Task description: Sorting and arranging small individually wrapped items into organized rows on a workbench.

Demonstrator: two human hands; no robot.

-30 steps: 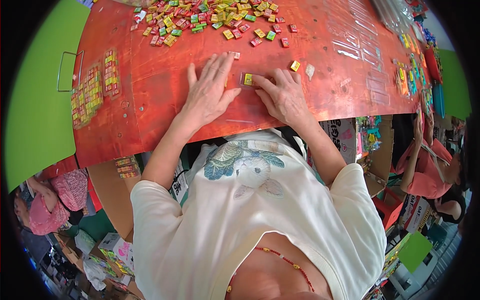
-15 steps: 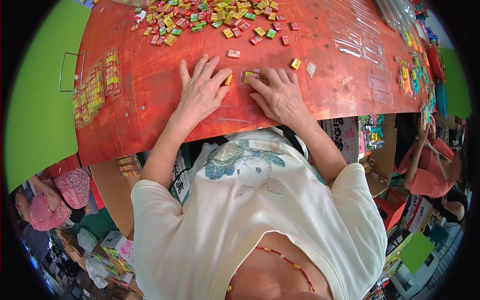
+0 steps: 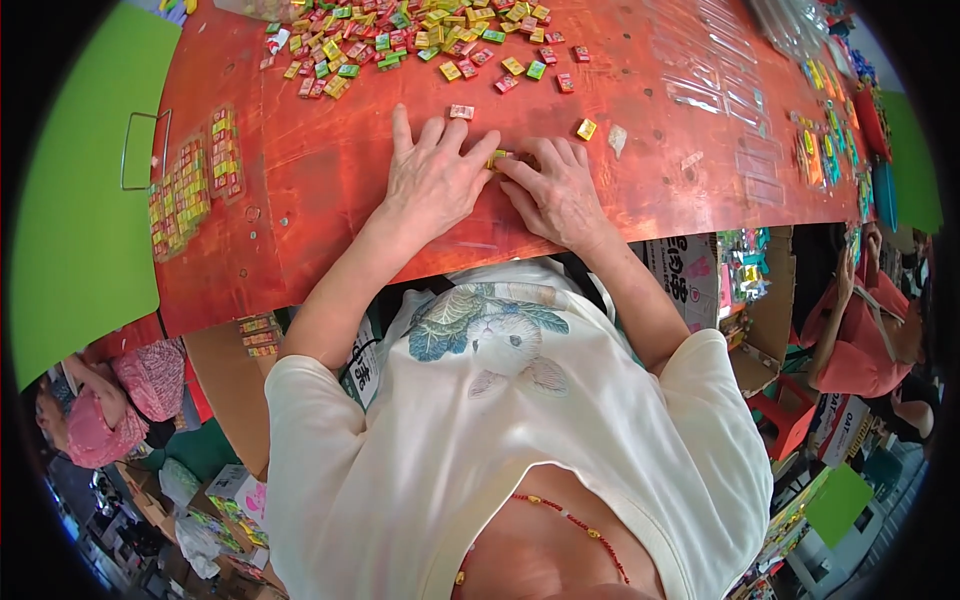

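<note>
My left hand (image 3: 432,178) reaches over the red table, its thumb and index finger closed on a small yellow box (image 3: 497,157). The other fingers of that hand are spread. The box is at a small clear plastic tray, mostly covered by my fingers. From the other side, my right hand (image 3: 558,192) has its fingers curled and its thumb and index finger closed at the tray's right end. A single pinkish-red box (image 3: 462,112) lies just beyond my hands, and a yellow box (image 3: 587,129) lies to the right.
A heap of small red, yellow and green boxes (image 3: 420,38) covers the far table (image 3: 330,180). Filled trays (image 3: 180,195) lie at left. Clear empty trays (image 3: 700,85) lie at right, before colourful parts (image 3: 825,150). Other people sit at both sides.
My left hand has moved right, carrying the small yellow box to the clear tray by my right hand. My right hand has stayed nearly in place.
</note>
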